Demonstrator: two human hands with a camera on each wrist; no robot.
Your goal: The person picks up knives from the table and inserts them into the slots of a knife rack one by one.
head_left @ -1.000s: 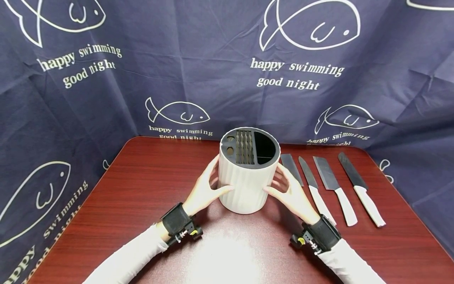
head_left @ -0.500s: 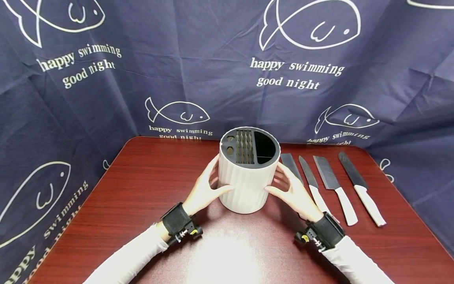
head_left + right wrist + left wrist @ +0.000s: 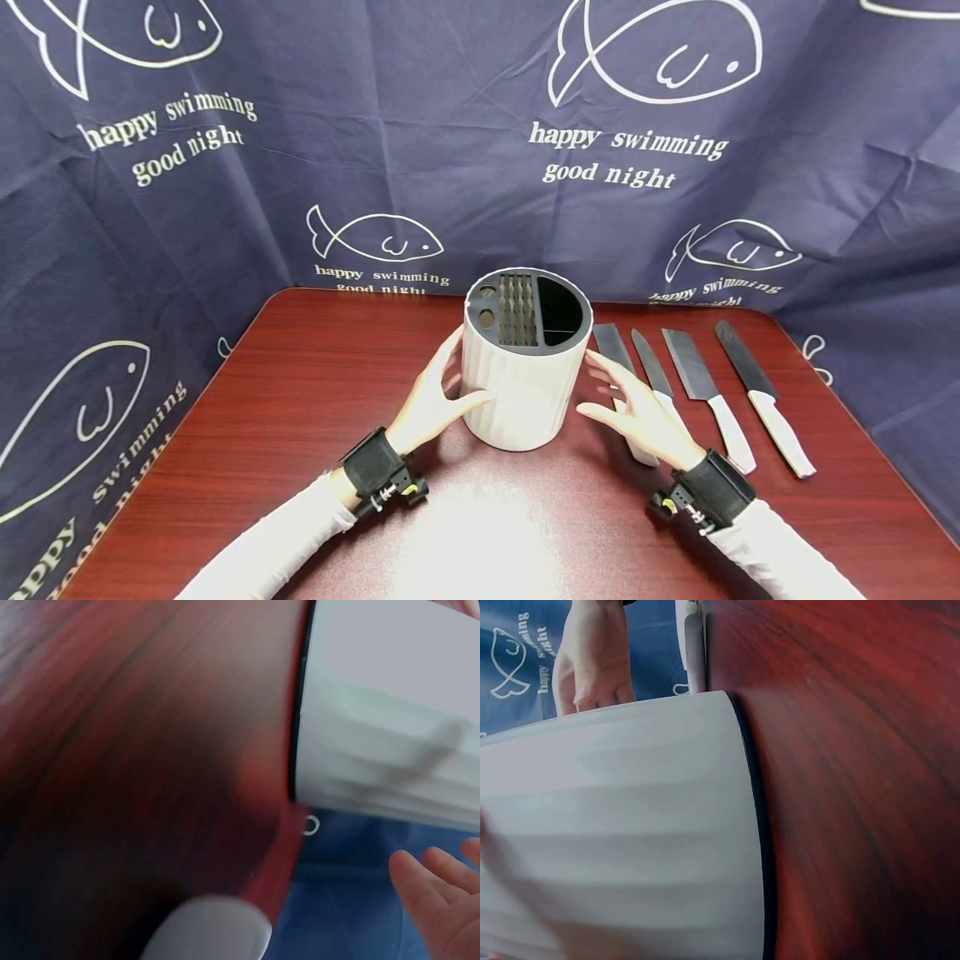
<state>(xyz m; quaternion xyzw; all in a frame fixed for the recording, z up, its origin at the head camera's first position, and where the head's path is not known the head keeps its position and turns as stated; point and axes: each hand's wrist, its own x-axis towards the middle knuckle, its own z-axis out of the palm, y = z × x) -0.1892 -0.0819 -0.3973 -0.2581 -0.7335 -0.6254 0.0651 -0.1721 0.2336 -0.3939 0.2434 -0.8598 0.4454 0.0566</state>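
A white ribbed knife holder (image 3: 517,400) stands upright on the table; its dark top has slots, two round holes and a wide opening. My left hand (image 3: 429,400) grips its left side, thumb across the front and fingers round behind. Just off the right side is my right hand (image 3: 643,417), its fingers spread and holding nothing. The right wrist view shows a gap between those fingers (image 3: 420,881) and the holder (image 3: 390,712). Beneath the right hand lie a cleaver (image 3: 615,354) and a narrow knife (image 3: 651,362), their white handles partly covered.
Farther right lie a second cleaver (image 3: 690,367) and a long dark-bladed knife (image 3: 750,362), handles toward me. The red-brown table (image 3: 300,400) meets a blue fish-print cloth (image 3: 465,150) at the back and sides. A bright glare covers the table's front.
My right hand has come away from the holder, moving right and slightly toward me, with its fingers opening. The left hand and the holder stay in place.
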